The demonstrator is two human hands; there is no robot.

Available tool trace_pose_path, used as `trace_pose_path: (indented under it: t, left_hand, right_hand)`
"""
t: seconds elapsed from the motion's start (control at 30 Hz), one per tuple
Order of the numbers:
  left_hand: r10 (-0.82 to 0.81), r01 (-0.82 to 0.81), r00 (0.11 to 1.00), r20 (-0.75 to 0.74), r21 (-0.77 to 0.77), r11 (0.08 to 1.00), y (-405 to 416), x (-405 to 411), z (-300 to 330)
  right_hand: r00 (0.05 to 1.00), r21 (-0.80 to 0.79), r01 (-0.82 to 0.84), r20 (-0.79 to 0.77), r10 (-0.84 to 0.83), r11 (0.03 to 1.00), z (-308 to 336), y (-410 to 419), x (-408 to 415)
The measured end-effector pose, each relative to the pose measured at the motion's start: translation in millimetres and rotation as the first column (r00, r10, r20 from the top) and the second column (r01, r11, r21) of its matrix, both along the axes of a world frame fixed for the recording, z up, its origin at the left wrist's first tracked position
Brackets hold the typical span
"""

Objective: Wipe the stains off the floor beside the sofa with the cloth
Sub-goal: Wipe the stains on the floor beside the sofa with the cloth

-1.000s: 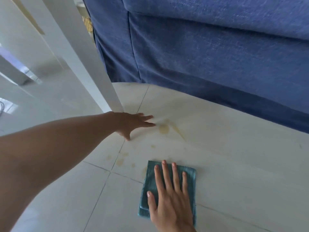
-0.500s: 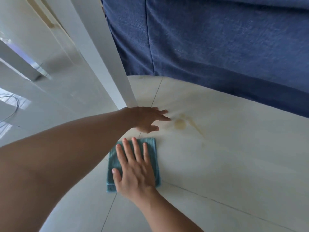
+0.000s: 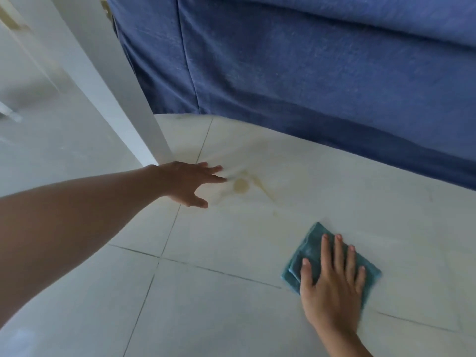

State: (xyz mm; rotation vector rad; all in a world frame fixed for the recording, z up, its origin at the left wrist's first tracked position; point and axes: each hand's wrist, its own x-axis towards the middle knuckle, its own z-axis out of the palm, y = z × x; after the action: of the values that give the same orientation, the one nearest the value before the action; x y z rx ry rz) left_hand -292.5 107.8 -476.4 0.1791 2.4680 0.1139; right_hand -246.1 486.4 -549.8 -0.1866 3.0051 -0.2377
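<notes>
head view shows the right hand [image 3: 332,282] pressed flat with fingers spread on the teal cloth [image 3: 309,256], which now sits in the lower right of the frame; half a second ago it was left of centre, just below the other hand, so the cloth has swept rightward across the pale tiled floor [image 3: 206,305]. the small yellowish spots seen a second ago near the grout cross no longer show, so that patch looks done to me. the left hand [image 3: 188,181] lies open and flat on the floor at centre left, grasping nothing, beside the foot of a white furniture leg [image 3: 108,86]. what's left is the main stain [image 3: 240,186], a tan blot with faint streaks trailing to its right, just off the left fingertips and well apart from the cloth. the blue sofa [image 3: 309,73] fills the upper right. the cloth is folded into a thick square, its edges blurred by motion, and it looks soft and damp-dark.
</notes>
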Motion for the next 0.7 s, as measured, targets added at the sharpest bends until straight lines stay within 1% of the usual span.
trace_pose_path:
  t: [0.07, 0.1, 0.17, 0.23, 0.3, 0.37, 0.5, 0.57, 0.6, 0.63, 0.67, 0.7]
  left_hand:
    - [-0.01, 0.01, 1.0, 0.029, -0.005, 1.0, -1.1, -1.6, 1.7]
    - [-0.014, 0.014, 0.999, 0.038, -0.011, 1.0, -1.3, -1.7, 1.8]
    - [-0.028, 0.03, 0.998, 0.049, -0.029, 0.999, 0.1, -0.3, -1.6]
    - [-0.036, 0.038, 0.998, 0.057, -0.04, 0.998, 3.4, 1.1, -8.0]
    - [-0.03, 0.033, 0.998, 0.062, -0.044, 0.998, 5.7, -1.0, -12.0]
    - [-0.024, 0.028, 0.997, 0.071, -0.053, 0.998, 6.5, -4.4, -10.1]
    - [-0.03, 0.037, 0.996, 0.085, -0.084, 0.996, 11.5, -4.3, -9.2]
    - [-0.037, 0.046, 0.995, 0.091, -0.108, 0.993, 16.9, -0.9, -10.0]
    - [-0.043, 0.054, 0.995, 0.091, -0.119, 0.991, 19.6, 0.8, -8.8]
    - [-0.053, 0.064, 0.995, 0.089, -0.126, 0.99, 21.8, 2.7, -6.7]
    - [-0.06, 0.07, 0.995, 0.084, -0.128, 0.989, 23.0, 4.5, -4.4]
    - [-0.06, 0.071, 0.995, 0.084, -0.128, 0.989, 23.5, 6.3, -2.1]
  right_hand:
    - [0.994, -0.008, 0.113, -0.001, -0.113, 0.994, -0.9, -5.8, 6.5]
    - [0.992, -0.011, 0.127, 0.002, -0.127, 0.992, -0.9, -9.9, 10.0]
    - [0.995, 0.002, 0.097, 0.008, -0.097, 0.995, -0.8, -11.3, 11.4]
    - [1.0, 0.045, 0.007, -0.001, -0.007, 0.999, -1.8, -4.3, 14.5]
    - [0.989, 0.072, -0.15, 0.006, 0.15, 0.986, -1.1, -0.7, 22.5]
    - [0.958, 0.052, -0.285, 0.021, 0.285, 0.957, 0.0, -5.5, 30.1]
    - [0.884, -0.014, -0.465, 0.055, 0.465, 0.885, 4.1, -24.0, 50.7]
    - [0.821, -0.054, -0.567, 0.043, 0.569, 0.822, 4.8, -35.5, 68.3]
    - [0.776, -0.063, -0.627, 0.04, 0.63, 0.776, 4.8, -38.7, 77.8]
    - [0.707, -0.056, -0.704, 0.039, 0.706, 0.708, 4.4, -38.9, 86.7]
    - [0.609, -0.027, -0.792, 0.036, 0.793, 0.609, 3.7, -34.9, 93.6]
    - [0.48, 0.023, -0.877, 0.023, 0.877, 0.479, 1.7, -26.9, 97.7]
